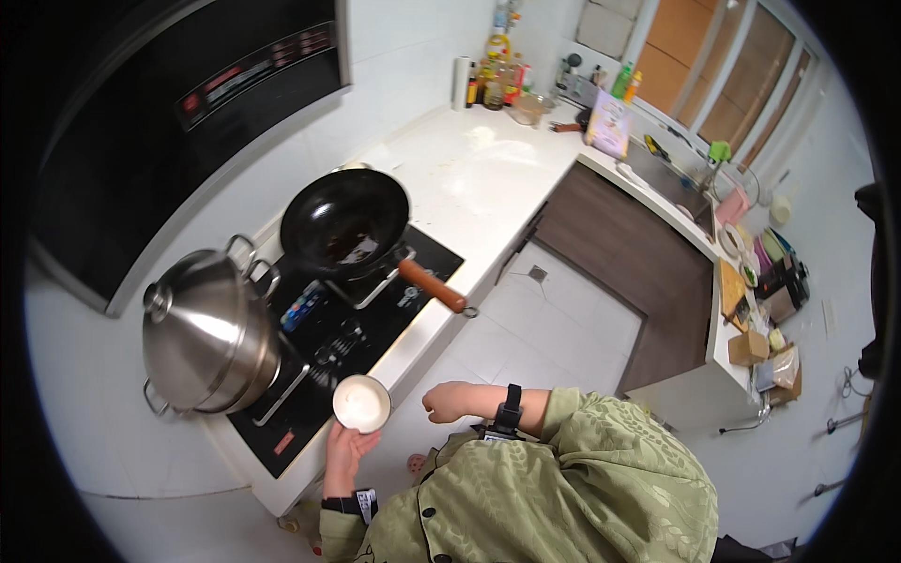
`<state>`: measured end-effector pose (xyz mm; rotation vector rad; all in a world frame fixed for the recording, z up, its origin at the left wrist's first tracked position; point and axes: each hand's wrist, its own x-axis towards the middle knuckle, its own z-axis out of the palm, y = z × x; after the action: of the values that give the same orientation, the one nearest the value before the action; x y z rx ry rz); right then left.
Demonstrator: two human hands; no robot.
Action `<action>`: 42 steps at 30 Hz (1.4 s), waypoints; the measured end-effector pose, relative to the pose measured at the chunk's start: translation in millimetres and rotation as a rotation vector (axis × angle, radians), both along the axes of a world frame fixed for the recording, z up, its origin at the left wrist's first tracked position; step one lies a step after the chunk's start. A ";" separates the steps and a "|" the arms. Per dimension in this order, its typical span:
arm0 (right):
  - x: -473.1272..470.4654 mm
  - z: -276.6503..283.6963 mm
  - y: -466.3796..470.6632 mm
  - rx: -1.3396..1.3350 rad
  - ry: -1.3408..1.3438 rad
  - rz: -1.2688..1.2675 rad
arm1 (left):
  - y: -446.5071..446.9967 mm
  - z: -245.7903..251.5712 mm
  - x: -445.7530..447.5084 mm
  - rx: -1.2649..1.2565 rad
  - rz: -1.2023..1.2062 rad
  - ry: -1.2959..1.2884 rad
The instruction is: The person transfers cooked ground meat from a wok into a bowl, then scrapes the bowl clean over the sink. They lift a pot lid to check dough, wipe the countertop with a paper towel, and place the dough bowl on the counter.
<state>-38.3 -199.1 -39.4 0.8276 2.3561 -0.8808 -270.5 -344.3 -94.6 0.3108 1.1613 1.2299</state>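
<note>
My left hand (347,450) holds a small round bowl (373,422) from below, its palm and fingers against the near side. Inside the bowl is something pale whose exact nature I cannot make out. The bowl is over the front edge of the cooktop (281,450). To its right, my right hand (447,402) is in front of my body with fingers curled in, and nothing shows in it. Beyond the bowl, a black wok (345,222) sits on the far burner with dark liquid at its bottom. Its wooden handle (433,287) reaches over the counter edge towards me.
A large steel steamer pot (204,338) with a domed lid covers the near burner. Condiment bottles (496,81) crowd the counter's back corner. A sink (669,176) and a purple bag (609,123) are along the far counter. A dark range hood (183,119) hangs above left.
</note>
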 end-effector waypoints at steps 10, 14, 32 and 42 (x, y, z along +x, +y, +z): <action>330.8 -45.7 72.2 0.028 0.224 -0.558 | 142.2 -6.4 252.4 -0.124 -0.350 -0.110; 479.3 -36.8 89.4 0.023 0.077 -0.772 | 247.5 12.5 379.9 -0.072 -0.475 -0.124; 821.0 -13.3 212.7 0.049 0.281 -2.057 | 882.0 76.5 1013.0 -0.068 -0.748 -0.436; 883.9 72.7 275.7 0.033 0.421 -2.646 | 1090.5 -123.2 1188.3 0.748 -1.078 1.237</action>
<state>845.5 76.6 33.3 3.6483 -0.2242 -1.4757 917.8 746.2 -217.8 2.1577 1.1143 0.3205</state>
